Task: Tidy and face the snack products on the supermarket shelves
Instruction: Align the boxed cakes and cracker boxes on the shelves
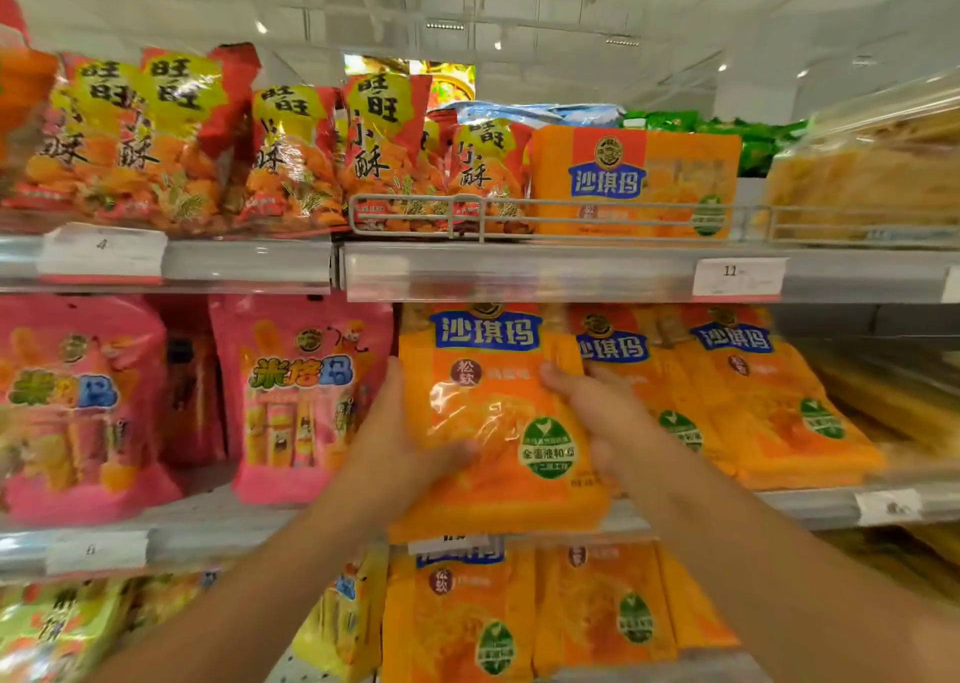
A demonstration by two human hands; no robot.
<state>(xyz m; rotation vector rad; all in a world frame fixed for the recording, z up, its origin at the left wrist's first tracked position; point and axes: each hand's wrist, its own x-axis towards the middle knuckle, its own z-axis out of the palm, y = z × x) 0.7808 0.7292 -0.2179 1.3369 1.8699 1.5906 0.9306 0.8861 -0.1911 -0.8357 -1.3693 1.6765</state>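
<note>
Pink snack bags (306,396) and matching orange packs (769,396) flank our glossy orange plastic snack pack (493,422). It stands upright, label facing us. Our left hand (395,443) and right hand (597,412) grasp its sides.

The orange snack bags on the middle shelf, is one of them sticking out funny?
Yes. The orange bag held between the left hand and right hand hangs past the shelf edge, covering the price strip. The neighbouring orange bags lean back on the shelf.

The middle shelf (810,506) carries orange sachima packs (769,402) leaning back in a row, with pink snack bags (301,396) standing left of them. Above the orange packs, the top shelf (571,272) holds red rice-cracker bags (291,163) and one orange sachima box (636,181) behind a wire rail (519,204). Below them, the bottom shelf's packs (602,604) are orange too.
</note>
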